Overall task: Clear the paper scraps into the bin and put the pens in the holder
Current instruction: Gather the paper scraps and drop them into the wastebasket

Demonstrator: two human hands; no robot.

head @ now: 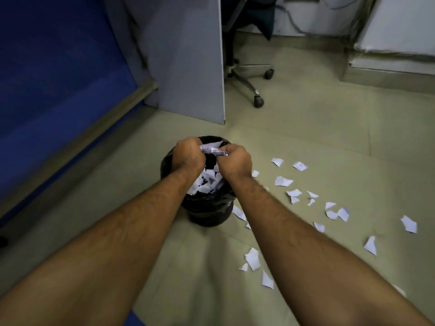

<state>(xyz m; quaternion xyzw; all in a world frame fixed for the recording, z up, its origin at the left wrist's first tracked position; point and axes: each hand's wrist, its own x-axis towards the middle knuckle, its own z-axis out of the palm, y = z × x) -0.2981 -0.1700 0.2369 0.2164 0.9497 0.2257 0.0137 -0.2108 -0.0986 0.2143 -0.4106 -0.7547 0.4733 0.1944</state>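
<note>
A black bin point(207, 208) lined with a black bag stands on the floor in the middle of the view. White paper scraps point(207, 182) lie inside it. Both my hands hover over its mouth. My left hand point(188, 156) and my right hand point(235, 161) are closed together on a bunch of paper scraps point(211, 148). Several more loose scraps point(294, 192) lie scattered on the floor to the right of the bin and nearer to me. No pens or holder are in view.
A grey partition panel point(188, 67) stands behind the bin. An office chair base with castors point(256, 90) is at the back right. A blue wall panel point(58, 78) runs along the left. White boards point(395, 43) lean at the far right.
</note>
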